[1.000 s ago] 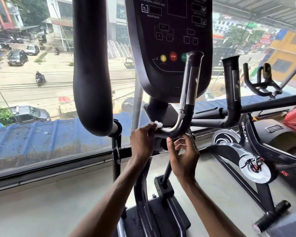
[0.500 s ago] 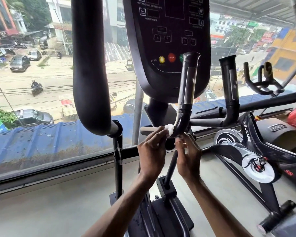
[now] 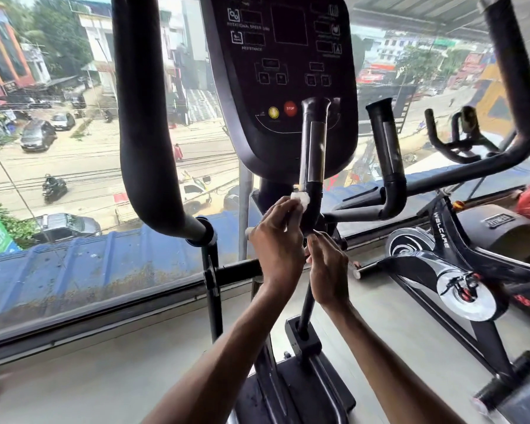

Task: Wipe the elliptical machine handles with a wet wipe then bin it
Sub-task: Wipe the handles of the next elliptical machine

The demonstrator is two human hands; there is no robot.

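My left hand [image 3: 276, 237] pinches a small white wet wipe [image 3: 300, 198] and presses it against the left side of the black fixed handle [image 3: 313, 154], at its lower bend under the console [image 3: 283, 71]. My right hand [image 3: 328, 264] sits just below and right of that bend, fingers curled near the bar; whether it grips anything is hidden. The second fixed handle [image 3: 386, 157] stands to the right. The big padded moving handle [image 3: 141, 117] hangs at left, another [image 3: 517, 71] at far right.
A large window [image 3: 74, 148] runs across the front, with a street below. An exercise bike [image 3: 459, 270] stands close on the right. The elliptical's base and post [image 3: 303, 332] sit between my forearms. Grey floor [image 3: 104, 377] lies at lower left.
My left hand has slid the wipe rightward along the horizontal bar and up onto the bend of the handle. My right hand stayed just below the bend.
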